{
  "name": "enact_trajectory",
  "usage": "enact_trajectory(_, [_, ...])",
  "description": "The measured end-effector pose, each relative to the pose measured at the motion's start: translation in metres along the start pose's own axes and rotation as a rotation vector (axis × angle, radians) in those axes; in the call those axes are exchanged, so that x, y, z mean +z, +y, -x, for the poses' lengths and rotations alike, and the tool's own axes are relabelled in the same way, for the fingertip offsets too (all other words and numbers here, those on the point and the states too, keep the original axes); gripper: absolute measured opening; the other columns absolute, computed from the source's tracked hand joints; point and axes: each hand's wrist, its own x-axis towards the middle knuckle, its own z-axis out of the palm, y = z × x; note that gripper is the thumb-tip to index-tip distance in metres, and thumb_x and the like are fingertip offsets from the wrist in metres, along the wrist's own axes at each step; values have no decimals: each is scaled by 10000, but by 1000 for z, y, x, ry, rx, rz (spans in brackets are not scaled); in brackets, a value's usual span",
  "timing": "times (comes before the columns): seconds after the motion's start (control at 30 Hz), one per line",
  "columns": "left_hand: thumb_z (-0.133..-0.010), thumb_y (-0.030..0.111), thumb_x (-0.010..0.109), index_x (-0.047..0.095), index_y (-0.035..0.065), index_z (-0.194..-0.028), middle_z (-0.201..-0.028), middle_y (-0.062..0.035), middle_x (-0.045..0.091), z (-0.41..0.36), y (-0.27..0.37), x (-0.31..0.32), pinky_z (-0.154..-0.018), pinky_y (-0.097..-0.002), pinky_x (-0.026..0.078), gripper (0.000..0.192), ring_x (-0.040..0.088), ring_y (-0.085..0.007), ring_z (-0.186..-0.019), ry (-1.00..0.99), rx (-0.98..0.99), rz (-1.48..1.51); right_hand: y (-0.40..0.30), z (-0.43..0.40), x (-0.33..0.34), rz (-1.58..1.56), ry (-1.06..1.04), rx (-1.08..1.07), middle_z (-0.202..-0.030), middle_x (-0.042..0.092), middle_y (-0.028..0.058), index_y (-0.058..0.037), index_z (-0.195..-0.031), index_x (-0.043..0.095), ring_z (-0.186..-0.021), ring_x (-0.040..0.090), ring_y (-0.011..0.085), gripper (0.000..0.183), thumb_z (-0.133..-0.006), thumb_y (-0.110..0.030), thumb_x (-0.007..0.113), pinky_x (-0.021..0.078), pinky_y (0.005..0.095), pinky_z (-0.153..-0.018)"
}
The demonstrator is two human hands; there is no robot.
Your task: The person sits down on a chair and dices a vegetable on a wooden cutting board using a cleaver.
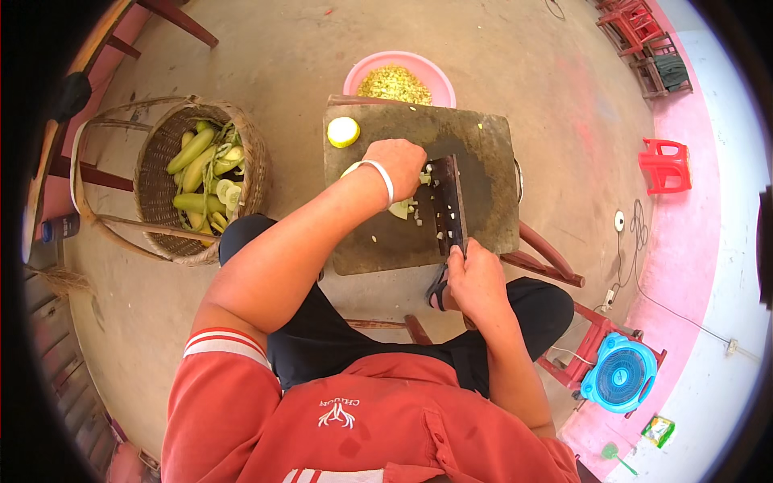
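Observation:
My right hand grips the handle of a dark-bladed cleaver, whose broad blade stands on edge over a worn chopping board. Several small white cubes cling to the blade. My left hand, with a white bangle at the wrist, is curled over pale-green cucumber strips beside the blade; its fingertips are hidden. A pale cucumber slice and small diced bits lie under and beside this wrist. At the board's far left corner stands a thick cut cucumber piece, its white face up.
Beyond the board is a pink basin of diced vegetable. A handled wicker basket holding cucumbers and long beans stands at left. At right are a red plastic stool, a blue fan and a loose cable.

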Motion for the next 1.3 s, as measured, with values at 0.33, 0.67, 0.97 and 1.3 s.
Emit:
enact_trajectory(0.33, [-862,257,757,735,77,-903,-906,-165,751,2,-3,3,-827,-503,573,186,724,-382,-928,38,38,23,-3,15,-13,-349,-55,153,-726,664,247,15,-954,620,-755,680,460,320,-1042,-285,549,529,515,-711])
enact_trajectory(0.67, [-871,253,746,739,77,-907,-910,-164,752,0,1,6,-830,-503,573,180,726,-381,-935,52,30,31,-2,2,0,-90,-6,32,-805,681,280,7,-967,639,-844,666,508,307,-1038,-273,534,501,582,-781])
enact_trajectory(0.97, [-881,255,740,743,83,-914,-927,-159,756,1,0,5,-848,-495,572,175,726,-376,-947,33,24,36,13,13,1,-131,-14,12,-781,674,278,11,-960,635,-810,668,497,285,-1033,-251,550,502,571,-761])
enact_trajectory(1.3, [-872,241,734,751,81,-885,-904,-166,752,2,0,8,-822,-498,577,162,727,-386,-920,79,32,26,5,13,-4,-201,-11,7,-783,671,273,7,-955,627,-813,662,501,287,-1032,-259,552,497,569,-756])
